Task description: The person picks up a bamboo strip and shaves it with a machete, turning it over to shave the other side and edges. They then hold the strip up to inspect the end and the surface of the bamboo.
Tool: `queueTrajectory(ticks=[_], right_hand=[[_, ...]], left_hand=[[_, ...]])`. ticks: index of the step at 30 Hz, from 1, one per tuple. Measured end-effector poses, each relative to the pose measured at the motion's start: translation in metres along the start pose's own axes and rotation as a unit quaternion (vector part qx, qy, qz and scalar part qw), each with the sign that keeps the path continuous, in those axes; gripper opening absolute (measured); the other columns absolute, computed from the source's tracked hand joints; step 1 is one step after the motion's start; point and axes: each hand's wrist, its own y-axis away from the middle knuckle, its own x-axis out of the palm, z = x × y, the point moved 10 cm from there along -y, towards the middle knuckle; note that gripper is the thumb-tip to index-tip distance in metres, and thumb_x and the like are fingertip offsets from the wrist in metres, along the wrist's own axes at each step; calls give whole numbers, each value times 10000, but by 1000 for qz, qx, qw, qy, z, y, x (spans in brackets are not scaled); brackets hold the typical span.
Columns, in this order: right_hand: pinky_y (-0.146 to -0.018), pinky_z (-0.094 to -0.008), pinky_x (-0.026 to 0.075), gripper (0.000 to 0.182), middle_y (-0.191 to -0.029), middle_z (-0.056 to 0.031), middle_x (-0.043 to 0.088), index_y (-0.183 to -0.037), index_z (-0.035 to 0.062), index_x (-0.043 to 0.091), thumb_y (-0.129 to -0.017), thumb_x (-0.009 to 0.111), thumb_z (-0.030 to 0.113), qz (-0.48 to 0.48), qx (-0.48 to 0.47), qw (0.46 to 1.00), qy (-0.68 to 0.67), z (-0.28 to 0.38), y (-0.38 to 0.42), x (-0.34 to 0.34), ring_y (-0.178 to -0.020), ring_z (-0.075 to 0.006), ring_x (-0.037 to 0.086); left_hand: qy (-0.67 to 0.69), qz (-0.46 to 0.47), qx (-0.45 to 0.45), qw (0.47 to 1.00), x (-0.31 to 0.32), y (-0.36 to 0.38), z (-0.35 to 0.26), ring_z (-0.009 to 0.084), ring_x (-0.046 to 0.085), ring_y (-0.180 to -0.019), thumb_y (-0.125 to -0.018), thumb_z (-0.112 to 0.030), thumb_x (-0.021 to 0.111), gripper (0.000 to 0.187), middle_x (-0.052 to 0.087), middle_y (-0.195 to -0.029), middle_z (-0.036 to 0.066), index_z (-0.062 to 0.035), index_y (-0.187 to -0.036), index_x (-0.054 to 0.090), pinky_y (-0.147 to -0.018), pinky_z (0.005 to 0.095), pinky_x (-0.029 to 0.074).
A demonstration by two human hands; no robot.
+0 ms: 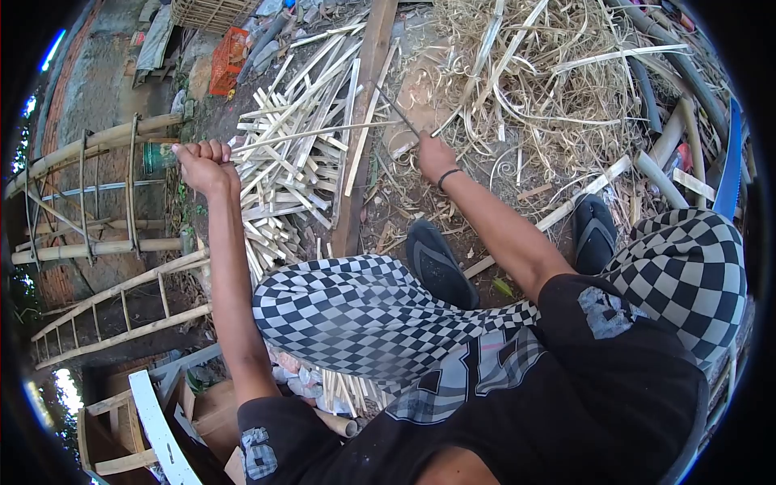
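My left hand (205,166) is closed round one end of a thin bamboo strip (323,130), which runs to the right above a pile of pale split strips (295,166). In my right hand (436,155) is the handle end of a dark, narrow knife (400,111), its blade pointing up and to the left. The strip's far end lies near the blade; whether they touch, I cannot tell. Curly shavings (558,89) are heaped beyond my right hand.
A long wooden plank (364,121) lies between the strips and the shavings. An orange crate (229,61) stands at the upper left. Bamboo ladders (121,323) are on the left. A blue saw blade (731,166) and poles (663,182) are on the right.
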Motion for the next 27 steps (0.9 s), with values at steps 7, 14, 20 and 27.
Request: queueTrajectory(ticks=[7,14,20,27], right_hand=[[-761,-504,570,242,-914,-232,721,-1105,-1,611,-904,507,85,27,-78,994,65,86,13,-36,-871,-394,720],[-800,-495,570,272,-973,-233,725,-1162,-8,566,-911,517,86,17,75,996,54,-38,0,5,-917,-392,720],[-892,-446,561,322,-1146,-239,693,-1207,-20,571,-901,575,80,75,118,987,77,-33,3,-3,-1071,-368,689],[-933,-474,540,355,-1176,-255,674,-1225,-13,561,-880,606,58,107,120,985,68,-29,16,-6,-1110,-392,664]], left_hand=[[-12,1,17,1000,17,-4,-9,117,141,-493,-1092,-428,318,509,146,-569,-35,-168,-667,216,-472,311,189],[-15,-10,18,1000,17,-3,-18,118,149,-500,-1094,-429,317,516,153,-570,-34,-165,-661,219,-482,310,216],[-1,29,20,999,31,0,-19,110,253,-532,-1089,-385,390,462,238,-603,-31,-140,-710,289,-529,317,295],[-6,39,48,998,45,0,-27,103,321,-579,-1077,-265,449,304,314,-649,-25,-111,-826,376,-599,315,362]])
